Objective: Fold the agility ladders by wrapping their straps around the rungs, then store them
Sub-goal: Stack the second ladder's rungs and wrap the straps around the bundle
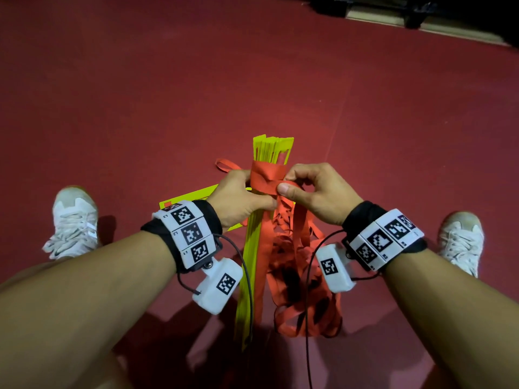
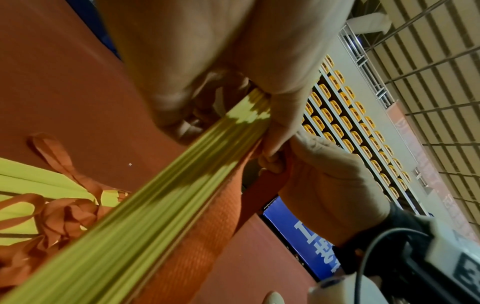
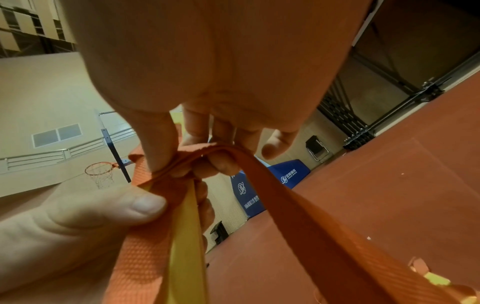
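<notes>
A bundle of yellow-green rungs [image 1: 271,148] stands up from the red floor between my feet, bound near its top by turns of orange strap [image 1: 265,169]. My left hand [image 1: 241,196] grips the bundle [image 2: 166,185] just below the wrap. My right hand [image 1: 303,189] pinches the orange strap [image 3: 233,152] between thumb and fingers at the wrap. Loose strap loops [image 1: 303,276] hang in a tangle below my hands.
A second yellow ladder [image 1: 191,197] with orange strap [image 2: 54,156] lies flat on the floor behind my left hand. My white shoes [image 1: 74,217] [image 1: 460,240] stand at either side. Dark equipment [image 1: 393,9] stands at the far edge of the red floor [image 1: 252,80].
</notes>
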Tool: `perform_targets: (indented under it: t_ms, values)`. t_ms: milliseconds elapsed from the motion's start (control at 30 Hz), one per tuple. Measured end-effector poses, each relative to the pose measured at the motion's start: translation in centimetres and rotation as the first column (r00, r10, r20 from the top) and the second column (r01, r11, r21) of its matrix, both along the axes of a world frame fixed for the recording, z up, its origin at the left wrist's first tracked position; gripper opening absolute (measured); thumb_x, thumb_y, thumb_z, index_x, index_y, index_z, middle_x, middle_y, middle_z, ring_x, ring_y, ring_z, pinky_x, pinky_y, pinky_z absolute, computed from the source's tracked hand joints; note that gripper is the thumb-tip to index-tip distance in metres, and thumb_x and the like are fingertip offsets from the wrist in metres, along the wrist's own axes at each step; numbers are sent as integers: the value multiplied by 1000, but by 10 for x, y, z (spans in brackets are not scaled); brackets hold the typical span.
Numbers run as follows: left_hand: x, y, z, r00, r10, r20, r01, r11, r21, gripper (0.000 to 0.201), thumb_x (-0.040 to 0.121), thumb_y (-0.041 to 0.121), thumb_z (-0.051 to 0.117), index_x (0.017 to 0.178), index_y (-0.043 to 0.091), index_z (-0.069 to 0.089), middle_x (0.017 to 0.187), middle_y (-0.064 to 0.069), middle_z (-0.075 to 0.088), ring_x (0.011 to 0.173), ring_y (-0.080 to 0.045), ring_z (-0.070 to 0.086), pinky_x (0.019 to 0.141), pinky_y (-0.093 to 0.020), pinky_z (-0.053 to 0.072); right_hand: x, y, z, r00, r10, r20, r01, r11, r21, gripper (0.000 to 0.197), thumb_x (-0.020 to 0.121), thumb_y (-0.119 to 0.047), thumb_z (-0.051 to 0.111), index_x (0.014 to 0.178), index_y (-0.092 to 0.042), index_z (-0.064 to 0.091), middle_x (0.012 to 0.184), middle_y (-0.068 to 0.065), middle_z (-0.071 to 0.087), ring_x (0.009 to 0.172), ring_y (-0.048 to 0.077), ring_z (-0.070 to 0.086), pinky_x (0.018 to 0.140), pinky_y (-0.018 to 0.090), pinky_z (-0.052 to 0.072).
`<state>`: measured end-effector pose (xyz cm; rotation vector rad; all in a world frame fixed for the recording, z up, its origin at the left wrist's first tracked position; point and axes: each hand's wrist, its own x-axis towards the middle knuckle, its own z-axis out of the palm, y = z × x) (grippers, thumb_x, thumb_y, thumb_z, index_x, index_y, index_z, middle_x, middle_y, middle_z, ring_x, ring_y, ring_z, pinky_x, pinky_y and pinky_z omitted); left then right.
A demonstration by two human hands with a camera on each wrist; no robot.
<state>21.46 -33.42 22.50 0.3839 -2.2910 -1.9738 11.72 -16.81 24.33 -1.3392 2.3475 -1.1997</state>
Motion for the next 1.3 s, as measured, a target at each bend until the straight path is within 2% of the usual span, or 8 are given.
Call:
perform_targets:
  t_ms: [167, 300, 467, 567, 800, 1000, 1167, 1300]
  values:
    - [2, -7, 4, 1000, -2, 24, 3, 999, -44, 26, 64, 9, 83, 87, 19, 77, 90, 2, 75, 86, -15, 69, 90, -42, 59, 0, 1, 1, 999, 3, 40, -4, 1000, 21, 18, 86, -35, 61, 75, -21, 65, 76, 6, 65, 78, 25, 59, 80, 42, 46]
    - [2, -13, 5, 999, -39, 1, 39, 999, -27, 38, 76, -12, 76, 94, 21, 71, 83, 11, 73, 81, -5, 68, 72, -22, 54, -4, 3, -6, 999, -26, 24, 24, 997, 74, 30, 94, -33, 66, 68, -19, 62, 66, 4, 61, 65, 17, 54, 71, 43, 47]
    - [4, -10, 9, 999, -37, 18, 35, 996, 87, 50, 80, -27, 58, 121, 3, 56, 90, -6, 68, 70, -3, 68, 60, -16, 52, 0, -3, -14, 999, -35, 19, 34, 998, 47, 29, 90, -44, 60, 77, -18, 58, 62, 5, 56, 58, 23, 48, 60, 40, 44]
    - [2, -5, 6, 1000, -2, 11, 0, 986, 167, 62, 64, -12, 63, 124, -3, 50, 96, -16, 62, 81, -22, 63, 76, -34, 52, 5, -7, -14, 1000, 4, 23, -5, 999, 32, 21, 91, -44, 55, 87, -24, 52, 64, 5, 56, 58, 25, 49, 60, 43, 43]
    - [4, 2, -8, 998, 43, -43, -49, 989, -137, 93, 41, 41, 86, 121, 20, 43, 104, -3, 68, 93, -19, 67, 87, -45, 57, 8, -8, -13, 1000, 9, -12, -9, 1000, -10, 23, 90, -40, 61, 75, -27, 49, 62, -3, 47, 56, 10, 39, 57, 34, 35]
    - [-1, 2, -15, 992, 105, -67, -115, 978, -173, 84, 39, 32, 80, 116, 22, 47, 97, -3, 67, 85, -28, 65, 81, -56, 56, 14, -10, -16, 991, 41, 128, -35, 998, -51, 31, 93, -36, 66, 76, -18, 48, 64, 16, 61, 52, 24, 59, 54, 41, 48]
    - [0, -3, -9, 994, 93, -51, -99, 988, -119, 81, 40, 26, 77, 114, 24, 45, 87, 5, 57, 78, -19, 57, 75, -52, 54, 6, -3, -12, 999, 23, 48, -25, 999, 43, 29, 93, -44, 63, 72, -26, 53, 58, -4, 51, 51, 9, 43, 54, 29, 37]
    - [3, -4, 2, 997, 3, -83, -4, 1000, -7, 87, 43, 13, 75, 119, 22, 34, 99, -9, 61, 84, -24, 63, 68, -43, 50, 7, -4, -10, 998, 60, 24, -60, 998, -10, 19, 93, -50, 58, 93, -30, 61, 76, -12, 60, 63, 6, 55, 61, 32, 44]
